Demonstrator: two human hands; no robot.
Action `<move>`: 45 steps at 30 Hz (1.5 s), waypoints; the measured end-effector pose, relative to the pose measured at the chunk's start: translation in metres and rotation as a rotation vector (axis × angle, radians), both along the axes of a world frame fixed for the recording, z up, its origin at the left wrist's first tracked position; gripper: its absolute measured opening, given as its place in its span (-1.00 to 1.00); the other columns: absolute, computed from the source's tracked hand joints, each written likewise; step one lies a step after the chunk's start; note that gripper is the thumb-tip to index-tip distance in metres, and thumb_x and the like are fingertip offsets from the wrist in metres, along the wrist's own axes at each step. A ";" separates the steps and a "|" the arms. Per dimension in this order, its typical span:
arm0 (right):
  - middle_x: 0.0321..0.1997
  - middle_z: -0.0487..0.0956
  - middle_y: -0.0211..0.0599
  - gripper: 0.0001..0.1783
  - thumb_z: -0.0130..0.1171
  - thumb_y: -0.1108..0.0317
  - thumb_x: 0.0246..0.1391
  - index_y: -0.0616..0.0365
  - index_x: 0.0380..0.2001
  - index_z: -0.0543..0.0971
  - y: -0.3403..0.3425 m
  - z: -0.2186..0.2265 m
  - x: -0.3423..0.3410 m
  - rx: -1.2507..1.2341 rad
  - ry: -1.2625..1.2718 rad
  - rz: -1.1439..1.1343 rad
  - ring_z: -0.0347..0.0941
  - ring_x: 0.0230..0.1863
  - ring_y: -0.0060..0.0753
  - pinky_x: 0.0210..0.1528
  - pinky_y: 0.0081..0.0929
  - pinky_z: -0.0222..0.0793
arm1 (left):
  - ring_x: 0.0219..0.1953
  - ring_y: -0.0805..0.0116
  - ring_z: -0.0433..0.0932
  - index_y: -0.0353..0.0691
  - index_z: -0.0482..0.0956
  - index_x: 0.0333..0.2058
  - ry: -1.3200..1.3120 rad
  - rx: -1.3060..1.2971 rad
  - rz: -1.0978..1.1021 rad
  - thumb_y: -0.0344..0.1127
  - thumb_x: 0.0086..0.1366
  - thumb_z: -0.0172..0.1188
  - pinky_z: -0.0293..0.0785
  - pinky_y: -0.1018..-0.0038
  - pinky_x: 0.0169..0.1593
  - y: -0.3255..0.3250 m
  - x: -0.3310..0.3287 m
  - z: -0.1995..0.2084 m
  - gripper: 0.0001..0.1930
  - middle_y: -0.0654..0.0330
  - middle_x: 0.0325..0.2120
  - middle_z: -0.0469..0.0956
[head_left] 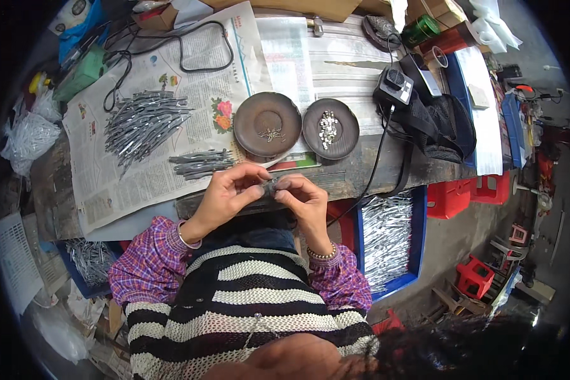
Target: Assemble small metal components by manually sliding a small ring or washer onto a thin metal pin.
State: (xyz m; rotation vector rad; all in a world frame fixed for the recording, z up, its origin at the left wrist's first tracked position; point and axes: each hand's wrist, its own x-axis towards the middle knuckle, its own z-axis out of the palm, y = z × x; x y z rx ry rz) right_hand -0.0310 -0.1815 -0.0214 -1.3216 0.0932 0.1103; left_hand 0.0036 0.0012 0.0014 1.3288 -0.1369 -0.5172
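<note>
While a small grey metal piece (pixel 271 185) is pinched by both hands' fingers (pixel 250 187), it could be dropped at six o'clock if the grip slackens.

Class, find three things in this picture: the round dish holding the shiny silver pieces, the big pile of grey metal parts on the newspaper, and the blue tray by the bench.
round dish (pixel 347 140), head view, bare inner wall.
pile of grey metal parts (pixel 142 121), head view, pile's middle.
blue tray (pixel 418 234), head view, right rim.

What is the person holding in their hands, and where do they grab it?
A small grey metal piece, pinched between the fingertips of the left hand and right hand, one at each end.
</note>
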 end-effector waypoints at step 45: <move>-0.41 0.55 -0.41 -0.90 0.20 0.59 0.00 0.30 -0.37 0.51 0.021 -0.004 -0.007 0.116 0.079 -0.196 0.45 -0.43 -0.67 -0.33 -0.70 0.41 | -0.36 0.38 0.51 -0.32 0.59 -0.27 -0.449 0.245 0.143 -0.66 0.05 0.15 0.40 0.57 -0.28 -0.010 -0.014 0.000 -0.76 0.15 -0.43 0.51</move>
